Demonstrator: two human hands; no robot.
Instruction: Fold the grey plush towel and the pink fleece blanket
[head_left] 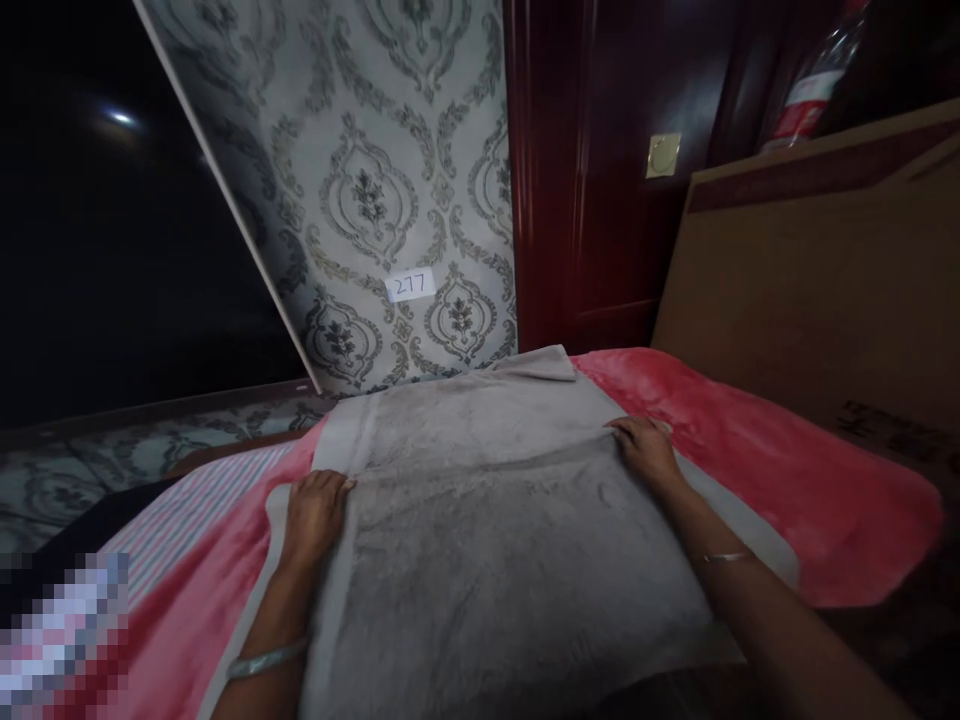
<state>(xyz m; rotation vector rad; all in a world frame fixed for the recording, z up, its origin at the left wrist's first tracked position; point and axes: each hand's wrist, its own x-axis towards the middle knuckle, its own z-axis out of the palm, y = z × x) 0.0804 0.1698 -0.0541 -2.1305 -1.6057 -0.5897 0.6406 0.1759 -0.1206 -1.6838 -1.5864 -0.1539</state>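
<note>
A grey towel [487,580] with a paler border lies spread over a pink plush blanket [810,480]. A raised crease runs across it between my two hands. My left hand [316,505] is closed on the towel's left side, fingers curled over the cloth. On the opposite side, my right hand [646,452] pinches the towel at the other end of the crease. One far corner of the towel is folded over near the wall. The towel's near edge falls in shadow at the bottom of the view.
Striped cloth [202,500] shows at the left beside the blanket. A large dark screen [135,220] stands behind it. At the right are a cardboard box [817,280] and a plastic bottle [806,105]. A paper label [410,285] reading 277 is on the patterned wall, next to a dark red door [600,230].
</note>
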